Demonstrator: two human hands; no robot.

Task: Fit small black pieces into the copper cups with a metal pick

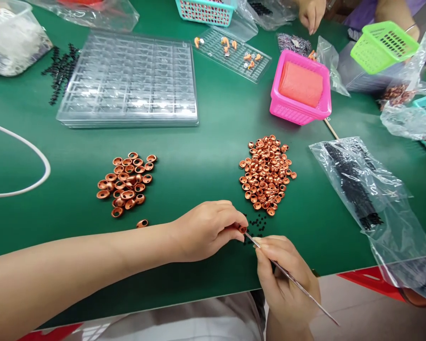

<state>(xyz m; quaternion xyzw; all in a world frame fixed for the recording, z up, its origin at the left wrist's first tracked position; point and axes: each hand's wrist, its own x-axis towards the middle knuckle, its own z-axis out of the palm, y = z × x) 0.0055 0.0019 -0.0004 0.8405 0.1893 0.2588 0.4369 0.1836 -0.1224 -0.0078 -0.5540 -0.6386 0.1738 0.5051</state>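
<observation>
Between thumb and fingertips, my left hand (209,231) pinches a small copper-coloured cup (242,229). My right hand (287,279) grips a thin metal tweezer-like tool (298,285) like a pen, its tip at the cup. Whether the tool has one or two prongs I cannot tell. Tiny black pieces (258,222) lie scattered on the green table just behind my fingers. Beyond them sits a dense pile of small copper cups (268,173). Left of it is a looser group of larger copper cups (128,182), with a single copper cup (142,223) beside my left forearm.
Clear plastic trays (131,80) are stacked at the back left. A pink basket (300,113) holds a salmon-coloured block. At right lies a plastic bag (362,189) of black parts. Another person's hand (311,14) is at the far side. A white cable (44,163) curves in from the left.
</observation>
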